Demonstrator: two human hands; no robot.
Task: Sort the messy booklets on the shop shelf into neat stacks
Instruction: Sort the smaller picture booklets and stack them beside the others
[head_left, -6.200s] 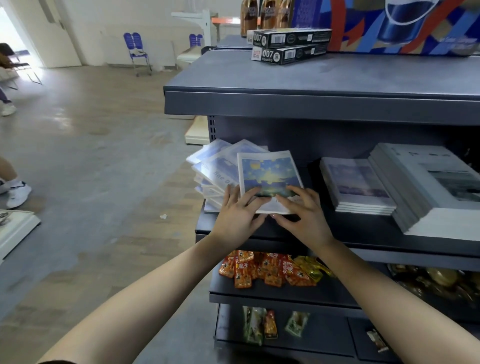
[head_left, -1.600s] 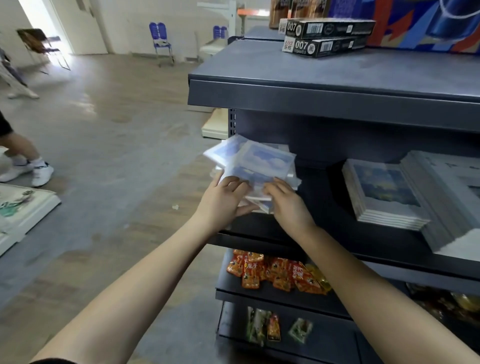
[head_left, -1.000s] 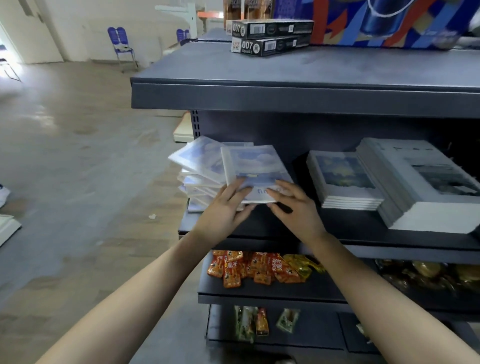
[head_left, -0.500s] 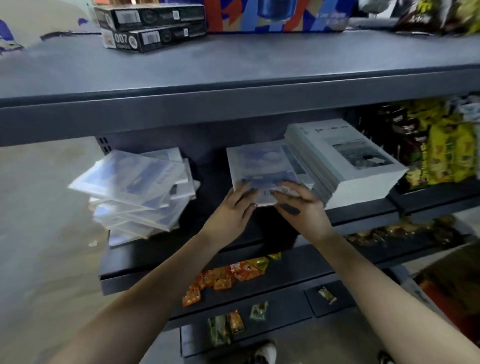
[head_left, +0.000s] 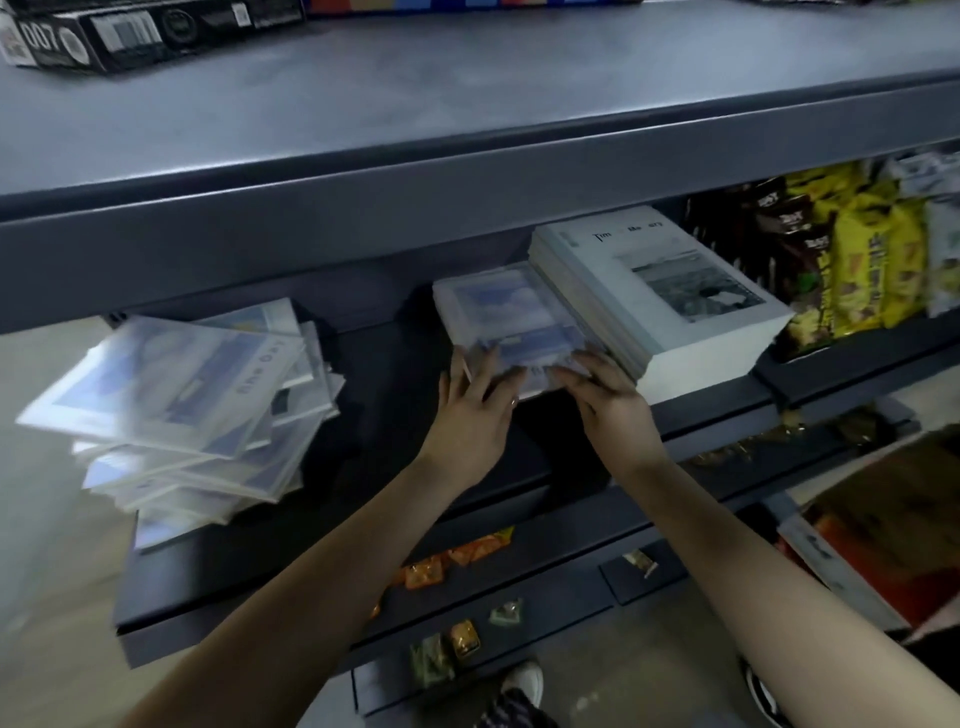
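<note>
A messy, fanned-out heap of blue-and-white booklets in clear sleeves lies at the left of the dark middle shelf. A neat low stack of blue-cover booklets sits mid-shelf, pressed against a taller stack of white booklets on its right. My left hand and my right hand rest on the front edge of the top blue booklet on that low stack, fingers spread over it. The near corners of that booklet are hidden by my fingers.
The grey top shelf overhangs the booklets and carries a black 007 box. Yellow and brown snack bags fill the right bay. Orange snack packets lie on the lower shelf. My shoes show on the floor below.
Both hands carried a blue booklet from the messy heap rightwards and laid it on the low middle stack. The view swung right and closer.
</note>
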